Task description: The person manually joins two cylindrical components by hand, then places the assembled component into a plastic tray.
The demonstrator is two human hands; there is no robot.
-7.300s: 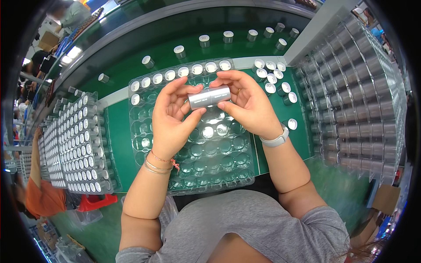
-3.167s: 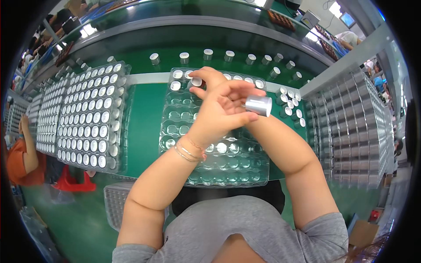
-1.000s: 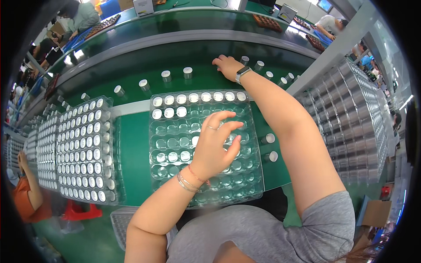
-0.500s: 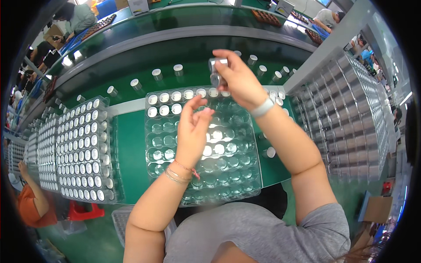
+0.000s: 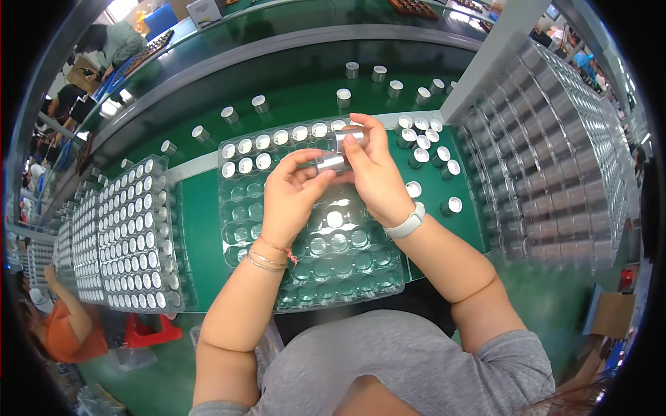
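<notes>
Over a clear plastic tray [image 5: 354, 298] with round pockets, my two hands meet. My left hand [image 5: 293, 194] is closed, with thumb and fingers on a small silver metal cylinder [image 5: 331, 163]. My right hand [image 5: 378, 173] grips a second silver cylinder [image 5: 352, 139] just above it. Whether the right fingers also touch the lower cylinder is hidden. White-topped cylinders [image 5: 263, 141] fill the tray's far row and part of the row nearer me, at its left. Many nearer pockets show no cylinder, though my forearms hide some.
Loose white-topped cylinders [image 5: 418, 158] stand right of the tray. Others [image 5: 259, 104] sit spaced along the green belt [image 5: 305, 87] beyond. Filled trays [image 5: 132, 243] lie at left, and a tall stack of clear trays [image 5: 555, 166] rises at right. A co-worker in orange [image 5: 73, 326] sits at far left.
My right hand has come back from over the belt toward me with its cylinders. My left hand has closed on one of them. The view has shifted slightly.
</notes>
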